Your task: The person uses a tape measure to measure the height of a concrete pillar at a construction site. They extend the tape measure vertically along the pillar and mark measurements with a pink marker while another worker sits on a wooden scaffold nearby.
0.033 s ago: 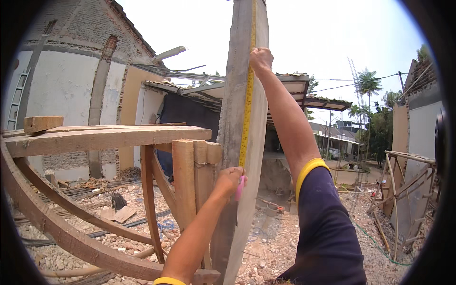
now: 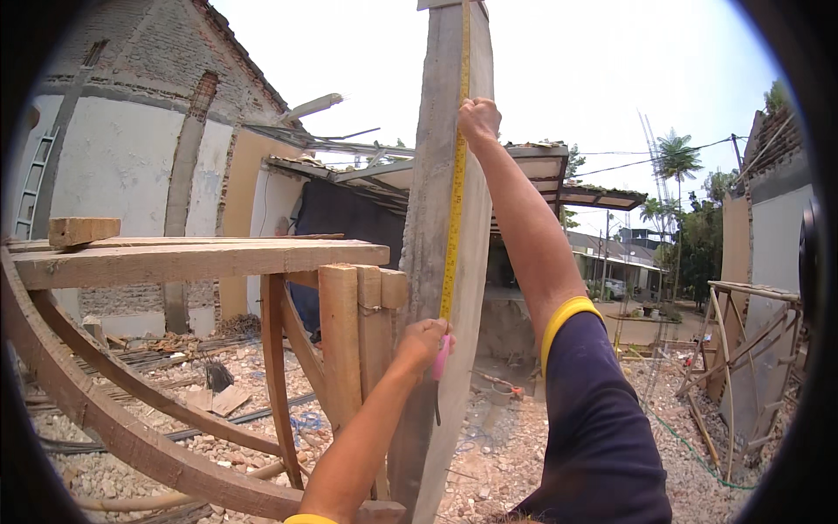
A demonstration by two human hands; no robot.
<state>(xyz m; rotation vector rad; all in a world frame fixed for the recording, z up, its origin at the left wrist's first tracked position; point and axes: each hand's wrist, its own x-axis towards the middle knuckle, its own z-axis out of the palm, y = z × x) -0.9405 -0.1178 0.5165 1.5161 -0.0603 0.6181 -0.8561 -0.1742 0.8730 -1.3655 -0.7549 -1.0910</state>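
Observation:
A tall grey concrete column (image 2: 428,201) stands upright before me. The yellow blade of a tape measure (image 2: 456,192) runs down its face, from the top almost to my left hand (image 2: 422,342). That hand is closed at the lower end of the tape; a pink part (image 2: 443,356) with a dark strap hangs from it, and the rest of what it holds is hidden. Higher up, my right hand (image 2: 479,119) is closed at the tape's edge, its fingers pressed against the column. A flat piece (image 2: 441,4) caps the column at the picture's upper edge.
A wooden frame with a curved rib (image 2: 140,445) and planks (image 2: 201,262) stands close on the left, a loose wood block (image 2: 83,230) on top. Broken rubble (image 2: 497,454) covers the ground. A bamboo-and-wood frame (image 2: 742,375) stands at right, a ladder (image 2: 35,183) far left.
The view has tilted up slightly, so the scene sits a little lower and the column's top shows. Both hands keep their places on the tape.

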